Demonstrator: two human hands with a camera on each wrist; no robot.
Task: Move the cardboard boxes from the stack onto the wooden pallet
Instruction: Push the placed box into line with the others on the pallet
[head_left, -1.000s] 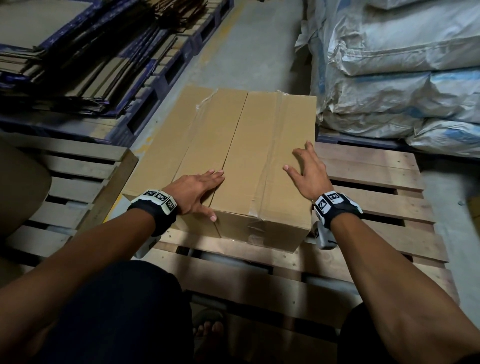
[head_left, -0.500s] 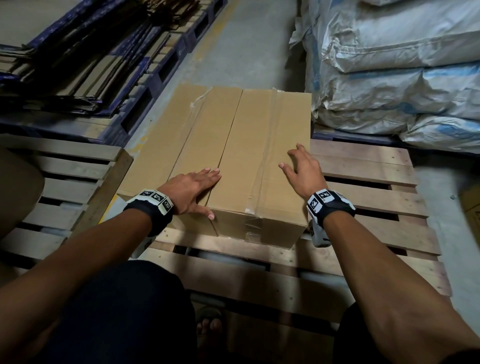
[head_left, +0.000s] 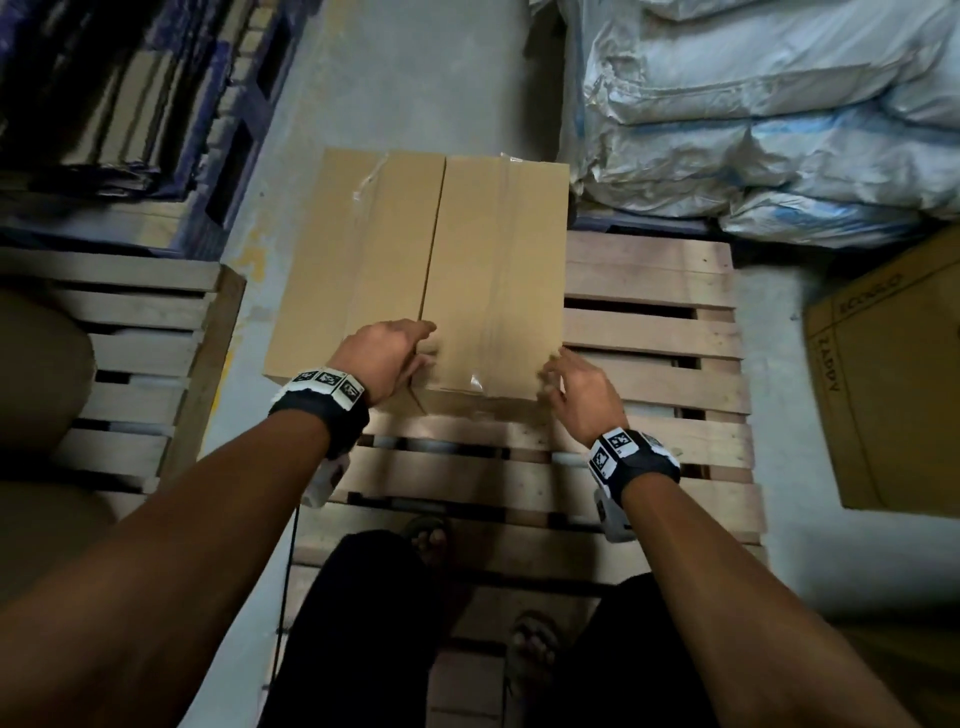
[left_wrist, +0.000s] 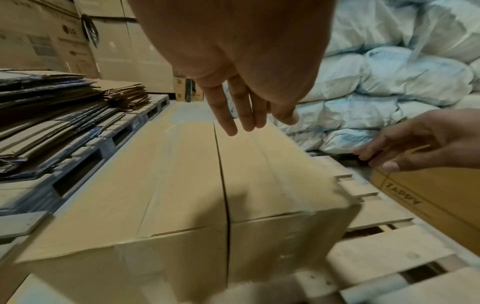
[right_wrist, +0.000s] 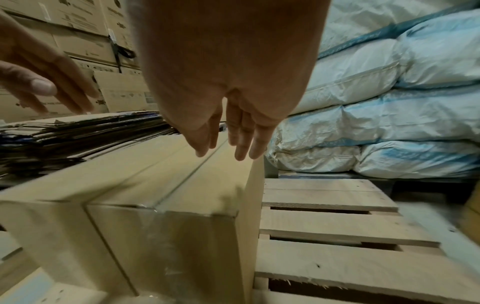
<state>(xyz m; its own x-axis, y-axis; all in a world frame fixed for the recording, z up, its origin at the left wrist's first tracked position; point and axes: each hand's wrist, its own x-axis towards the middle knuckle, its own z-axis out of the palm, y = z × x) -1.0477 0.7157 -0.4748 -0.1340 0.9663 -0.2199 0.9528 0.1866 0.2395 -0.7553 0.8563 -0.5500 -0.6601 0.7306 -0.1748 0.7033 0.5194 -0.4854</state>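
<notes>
Both my hands have lifted off the cardboard box (head_left: 415, 270) since a second ago | left hand (head_left: 382, 358) and right hand (head_left: 582, 397) hover apart, fingers loose, holding nothing | box lies on wooden pallet (head_left: 649, 332), concrete floor (head_left: 410, 78) beyond | white sacks (head_left: 769, 114) right, flattened cartons (head_left: 104, 93) left, printed box (head_left: 893, 384) beside pallet.

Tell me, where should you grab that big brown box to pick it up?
Probably by its two long sides, low down, one hand coming in from each side. The box is wide, flat-topped and taped shut, with no handles showing. Its right side stands clear above the pallet.
</notes>
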